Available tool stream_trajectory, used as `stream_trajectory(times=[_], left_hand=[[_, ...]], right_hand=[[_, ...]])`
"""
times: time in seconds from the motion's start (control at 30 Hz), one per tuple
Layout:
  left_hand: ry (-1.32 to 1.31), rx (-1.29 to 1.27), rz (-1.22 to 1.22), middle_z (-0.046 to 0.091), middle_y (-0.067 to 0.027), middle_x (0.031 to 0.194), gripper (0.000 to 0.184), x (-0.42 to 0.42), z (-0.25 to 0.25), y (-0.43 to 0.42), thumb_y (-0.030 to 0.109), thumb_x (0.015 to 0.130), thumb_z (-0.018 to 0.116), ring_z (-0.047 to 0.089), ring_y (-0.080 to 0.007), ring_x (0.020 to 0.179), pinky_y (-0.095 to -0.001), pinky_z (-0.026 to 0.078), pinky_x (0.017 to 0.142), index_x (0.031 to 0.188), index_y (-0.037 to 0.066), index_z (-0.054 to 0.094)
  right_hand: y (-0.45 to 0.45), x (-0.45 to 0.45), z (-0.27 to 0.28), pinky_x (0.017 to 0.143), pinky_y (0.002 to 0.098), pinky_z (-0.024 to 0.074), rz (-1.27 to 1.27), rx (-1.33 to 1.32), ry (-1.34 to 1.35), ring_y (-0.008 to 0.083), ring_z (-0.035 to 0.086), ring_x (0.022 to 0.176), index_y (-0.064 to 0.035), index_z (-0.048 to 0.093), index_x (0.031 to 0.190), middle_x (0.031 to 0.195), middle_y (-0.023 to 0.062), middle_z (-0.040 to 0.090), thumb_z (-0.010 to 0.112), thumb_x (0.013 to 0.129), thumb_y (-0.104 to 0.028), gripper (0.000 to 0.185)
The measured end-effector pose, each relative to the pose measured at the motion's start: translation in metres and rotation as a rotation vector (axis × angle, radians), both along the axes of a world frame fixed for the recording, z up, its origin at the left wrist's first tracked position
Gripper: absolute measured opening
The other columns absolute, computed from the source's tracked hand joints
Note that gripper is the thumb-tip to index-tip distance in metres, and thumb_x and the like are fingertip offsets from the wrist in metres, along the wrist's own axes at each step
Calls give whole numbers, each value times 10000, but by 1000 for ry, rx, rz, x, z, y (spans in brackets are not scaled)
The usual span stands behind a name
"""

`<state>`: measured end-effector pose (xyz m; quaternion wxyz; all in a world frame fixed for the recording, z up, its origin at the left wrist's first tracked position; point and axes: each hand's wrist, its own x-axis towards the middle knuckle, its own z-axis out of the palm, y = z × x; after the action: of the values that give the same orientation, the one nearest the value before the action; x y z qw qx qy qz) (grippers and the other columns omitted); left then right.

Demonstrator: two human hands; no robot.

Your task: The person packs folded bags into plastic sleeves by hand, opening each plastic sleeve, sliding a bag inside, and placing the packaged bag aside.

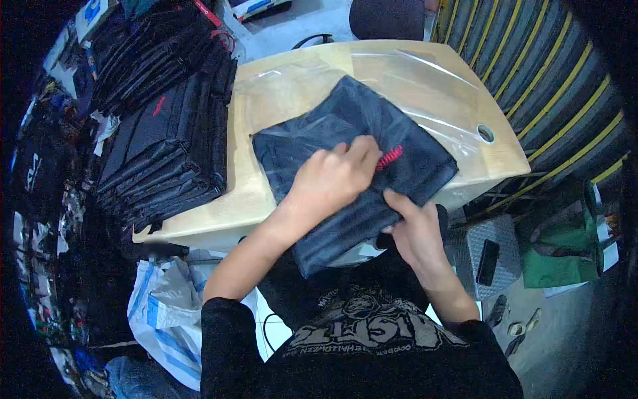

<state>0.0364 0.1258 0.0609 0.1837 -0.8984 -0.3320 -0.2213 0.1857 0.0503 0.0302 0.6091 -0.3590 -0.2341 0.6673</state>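
Observation:
A folded black fabric item (412,143) with red lettering lies tilted over the table's near edge, under or inside a clear plastic bag (435,80) whose film spreads past it across the tabletop. On top of it is my left hand (335,171), its fingers curled and pinched together near the lettering; they seem to grip the film, though the fingertips are partly hidden. My right hand (419,233) holds the near right edge, thumb above and the other fingers underneath, largely out of sight.
Stacks of similar folded black items (156,146) fill the left side of the light wooden table (246,199). A white and blue sack (163,306) stands below. At right are a phone (488,263) on a silvery box, a green bag (555,249) and ribbed black-and-yellow material (531,80).

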Motion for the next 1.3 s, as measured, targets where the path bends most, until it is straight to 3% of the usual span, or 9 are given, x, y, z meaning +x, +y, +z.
stream_trajectory(times=[0.3,0.47,0.53,0.6,0.73,1.0,1.03,1.13,1.3], left_hand=[[115,233,-23,521,-67,814,412,9,31,-38,125,721,578,594,-131,592,-247,496,456,1091,-57,564],[132,298,-12,532,-88,920,438,17,22,-43,137,720,576,589,-144,579,-253,494,455,1128,-23,560],[35,143,45,526,-90,906,472,14,30,-38,89,735,566,605,-205,614,-289,514,486,1200,26,521],[-23,-5,184,521,-96,908,493,7,47,-36,64,745,558,615,-242,655,-319,528,517,1235,66,500],[-77,231,158,494,-77,870,426,2,51,-1,62,689,626,615,-224,636,-301,542,484,1107,60,546],[-487,81,228,618,-141,794,110,22,57,33,165,807,599,609,-372,652,-449,492,591,887,102,639],[-517,118,270,623,-154,786,115,22,57,38,177,811,599,611,-374,652,-448,492,595,878,96,645],[-621,125,356,633,-215,759,180,12,61,52,232,808,613,624,-376,673,-443,496,615,836,62,663],[-538,12,111,648,-194,858,161,-14,54,62,126,827,593,634,-355,789,-412,500,699,941,41,669]], right_hand=[[60,-28,2,576,288,504,235,119,90,138,612,764,-19,533,1062,924,55,604,539,926,-201,227],[97,-59,31,597,322,516,142,-467,-246,169,609,845,10,527,1071,952,100,590,634,866,-287,376],[104,-50,14,689,350,508,309,64,-652,212,597,942,11,449,1212,1044,121,566,676,814,-248,526],[103,-51,3,746,366,499,191,297,-504,240,590,978,7,413,1259,1087,132,556,665,812,-225,563],[109,-56,-13,911,385,434,-244,639,-872,285,535,1108,8,401,1280,1196,159,515,629,814,-201,558],[119,-42,-24,1036,392,328,-12,582,-968,432,366,1256,15,245,1367,1333,282,387,603,749,-21,715],[129,-47,-33,1019,408,352,57,592,-644,475,382,1218,23,230,1386,1299,323,404,562,751,8,717],[107,-47,-7,1014,387,358,-428,921,-1221,406,426,1219,28,259,1387,1309,283,422,506,779,56,657],[92,-29,1,945,451,395,-82,530,-1137,481,489,1109,-37,103,1456,1199,355,484,493,760,44,802]])
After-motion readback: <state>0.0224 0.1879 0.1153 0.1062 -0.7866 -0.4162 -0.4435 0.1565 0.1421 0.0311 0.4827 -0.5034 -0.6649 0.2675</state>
